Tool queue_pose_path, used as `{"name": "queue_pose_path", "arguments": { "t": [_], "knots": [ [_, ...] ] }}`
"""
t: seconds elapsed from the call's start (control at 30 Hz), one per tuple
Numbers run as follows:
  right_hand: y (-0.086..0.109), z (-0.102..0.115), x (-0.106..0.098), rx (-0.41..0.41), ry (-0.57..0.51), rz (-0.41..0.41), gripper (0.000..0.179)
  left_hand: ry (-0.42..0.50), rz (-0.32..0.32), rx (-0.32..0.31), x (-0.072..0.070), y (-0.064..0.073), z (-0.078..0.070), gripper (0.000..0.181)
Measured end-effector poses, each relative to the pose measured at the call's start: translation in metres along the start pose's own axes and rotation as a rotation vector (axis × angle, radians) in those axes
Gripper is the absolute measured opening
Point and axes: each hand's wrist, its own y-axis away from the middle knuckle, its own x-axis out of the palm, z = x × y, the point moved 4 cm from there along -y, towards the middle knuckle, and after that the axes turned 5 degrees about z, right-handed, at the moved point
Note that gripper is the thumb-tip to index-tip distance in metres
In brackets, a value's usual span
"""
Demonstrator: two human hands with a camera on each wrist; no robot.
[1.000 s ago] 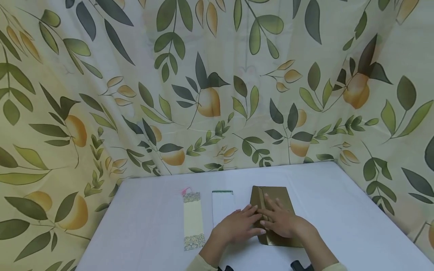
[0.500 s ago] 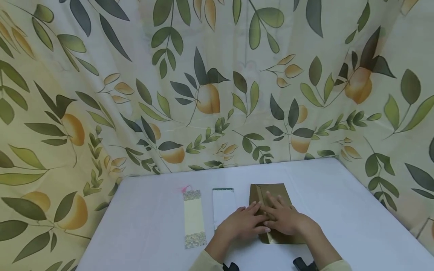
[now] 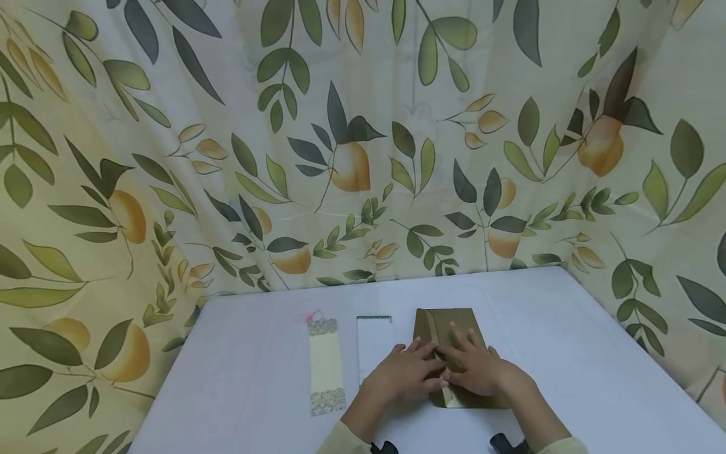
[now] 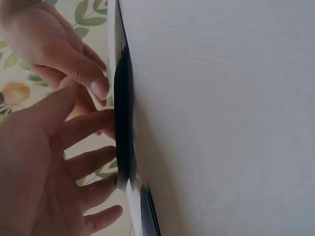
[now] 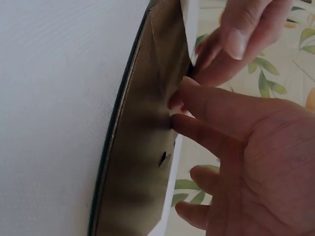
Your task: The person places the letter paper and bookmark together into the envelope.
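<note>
A gold-brown flat rectangle, with a folded strip along its left side, lies on the table. My left hand reaches over its left edge, fingertips on the folded strip. My right hand lies spread across its middle, thumb and index fingertip close to the left hand's fingers. The right wrist view shows the gold surface with a thin dark edge and the right fingertips at its strip. In the left wrist view the raised strip looks dark, and the left fingers touch it.
Left of the gold rectangle lies a white pad with a green top edge. Farther left is a cream strip with patterned ends and a pink loop. A white cloth covers the table; a leaf-and-fruit curtain hangs behind.
The gold rectangle has shifted slightly left toward the white pad, under both hands. The hands stay on the folded strip with little change in pose.
</note>
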Motion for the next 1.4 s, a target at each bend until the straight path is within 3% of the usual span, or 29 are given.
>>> {"name": "queue_pose_path", "arguments": {
  "t": [0.2,0.43,0.77,0.97,1.4],
  "knots": [
    [-0.004,-0.004,0.009,-0.010,0.031,-0.038,0.056,0.034,0.024,0.010,0.007,0.001,0.003,0.047],
    [-0.002,-0.001,0.005,0.002,0.093,-0.103,0.053,0.071,0.016,0.006,0.007,-0.003,0.001,0.041],
    [-0.010,-0.001,0.007,0.092,0.174,-0.155,0.058,0.075,0.023,-0.001,0.003,-0.002,0.001,0.042],
    [-0.009,0.003,0.007,0.111,0.146,-0.127,0.061,0.084,0.028,-0.001,0.007,0.001,0.002,0.043],
    [-0.011,0.001,0.004,0.082,0.122,-0.147,0.069,0.083,0.030,0.008,0.006,0.001,0.002,0.042]
  ]
}}
